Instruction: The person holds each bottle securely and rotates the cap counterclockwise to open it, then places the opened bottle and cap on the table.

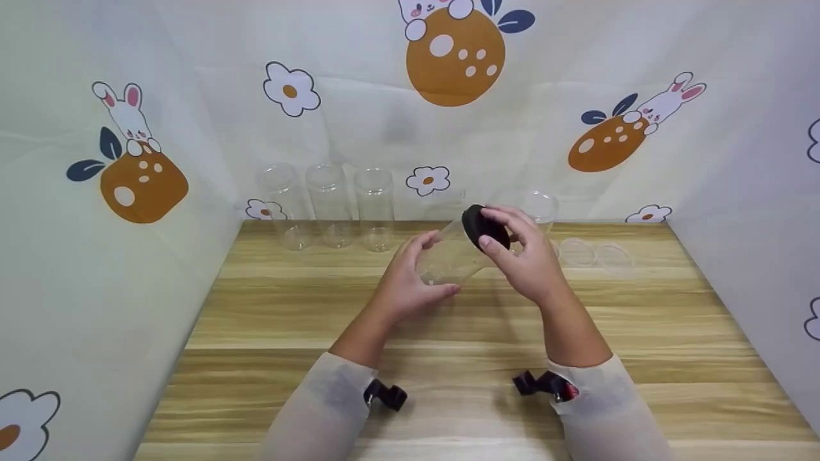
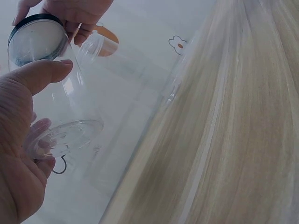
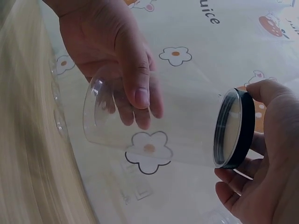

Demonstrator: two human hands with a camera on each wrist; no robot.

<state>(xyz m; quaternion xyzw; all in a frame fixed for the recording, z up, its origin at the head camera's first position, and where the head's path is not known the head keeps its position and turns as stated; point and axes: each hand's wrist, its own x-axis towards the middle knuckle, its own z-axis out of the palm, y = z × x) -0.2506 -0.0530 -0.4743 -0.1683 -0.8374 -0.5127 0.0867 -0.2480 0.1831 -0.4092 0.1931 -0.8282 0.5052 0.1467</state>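
1. the clear, round jar (image 1: 448, 259) is tilted above the wooden table (image 1: 474, 358).
2. its black lid (image 1: 483, 225) is on the upper end.
3. the left hand (image 1: 410, 282) grips the body, the right hand (image 1: 528, 262) the lid.
4. behind stand three clear containers (image 1: 375, 211).

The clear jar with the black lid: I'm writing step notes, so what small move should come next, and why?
Probably a slight turn of the black lid by the right hand: it grips the lid at the mouth of the clear jar, whose tilted body the left hand holds. Which way to turn is unclear.
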